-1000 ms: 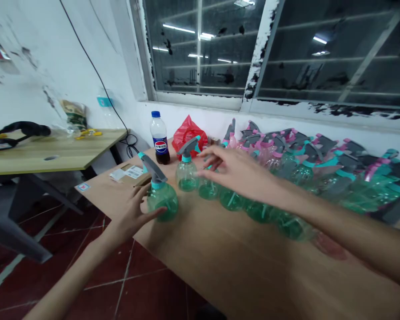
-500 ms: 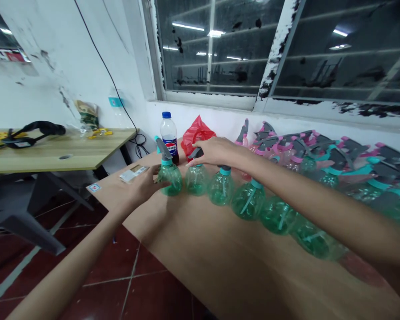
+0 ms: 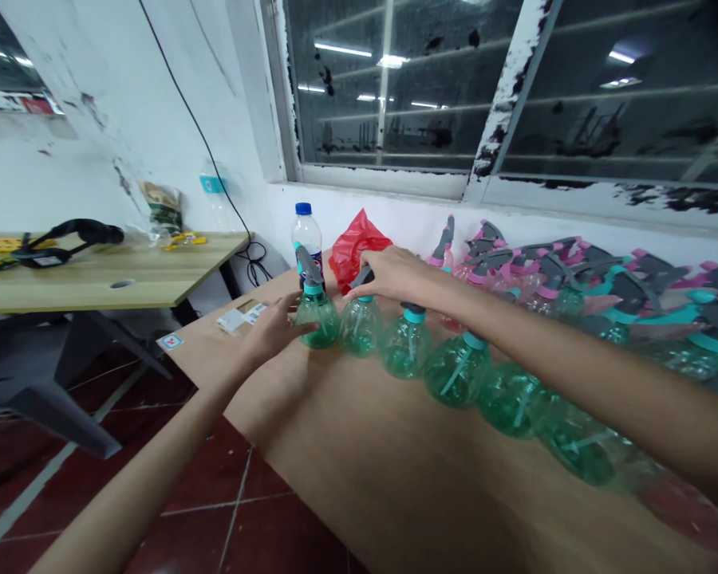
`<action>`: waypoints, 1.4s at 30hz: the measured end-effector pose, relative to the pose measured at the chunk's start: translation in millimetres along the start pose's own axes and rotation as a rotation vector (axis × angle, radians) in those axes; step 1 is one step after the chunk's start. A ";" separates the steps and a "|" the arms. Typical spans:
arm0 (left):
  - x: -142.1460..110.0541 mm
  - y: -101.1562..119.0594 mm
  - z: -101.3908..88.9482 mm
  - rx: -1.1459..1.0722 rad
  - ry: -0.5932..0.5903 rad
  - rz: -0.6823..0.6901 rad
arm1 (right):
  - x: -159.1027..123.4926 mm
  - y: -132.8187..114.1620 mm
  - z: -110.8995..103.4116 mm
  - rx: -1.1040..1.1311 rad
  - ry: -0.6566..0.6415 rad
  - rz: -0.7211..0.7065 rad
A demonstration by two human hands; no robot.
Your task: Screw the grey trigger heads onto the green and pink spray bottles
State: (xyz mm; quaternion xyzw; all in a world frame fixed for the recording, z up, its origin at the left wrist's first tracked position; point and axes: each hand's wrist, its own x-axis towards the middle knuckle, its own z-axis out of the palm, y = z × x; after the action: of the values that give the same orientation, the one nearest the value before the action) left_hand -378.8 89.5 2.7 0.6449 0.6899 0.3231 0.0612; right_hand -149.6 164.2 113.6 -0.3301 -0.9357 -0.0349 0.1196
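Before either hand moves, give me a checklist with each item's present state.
1. Left hand at the end green bottle: ok, thumb and fingers around its side.
2. Right hand at the second green bottle: ok at its sprayer head; firmness of grip, cannot tell.
3. Both bottles upright: ok.
4. Cola bottle capped: ok, blue cap on.
5. Gap between end green bottle and cola bottle: cannot tell, they overlap in view.
6. Clear view of the whole row: not ok, the right forearm covers part.

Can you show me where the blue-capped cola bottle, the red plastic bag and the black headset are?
Cola bottle (image 3: 303,209): head view, on its blue cap.
Red plastic bag (image 3: 354,241): head view, on its crumpled side.
Black headset (image 3: 89,231): head view, on its curved band.
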 end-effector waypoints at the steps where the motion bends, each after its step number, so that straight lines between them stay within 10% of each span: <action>1: 0.0 -0.2 0.8 -0.009 0.004 -0.001 | -0.3 -0.9 -2.1 -0.002 0.008 0.002; 14: -34.8 5.2 -1.2 -0.159 0.183 -0.063 | -17.6 7.2 -78.7 -0.059 0.267 0.086; 22: -98.7 83.8 -16.6 -0.367 0.221 0.024 | -131.7 -6.1 -135.9 0.038 0.459 -0.038; 33: -180.6 197.6 55.9 -0.398 -0.411 0.427 | -292.2 4.2 -71.3 0.247 0.284 -0.103; 42: -184.1 259.8 134.9 -0.387 -0.513 0.419 | -357.7 41.8 -39.6 0.346 0.236 0.034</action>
State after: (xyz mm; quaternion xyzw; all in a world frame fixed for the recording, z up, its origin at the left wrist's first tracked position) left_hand -60.7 -42.7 -27.8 0.8084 0.4317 0.2809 0.2851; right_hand 154.0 -26.9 63.1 -0.3141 -0.9016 0.0897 0.2837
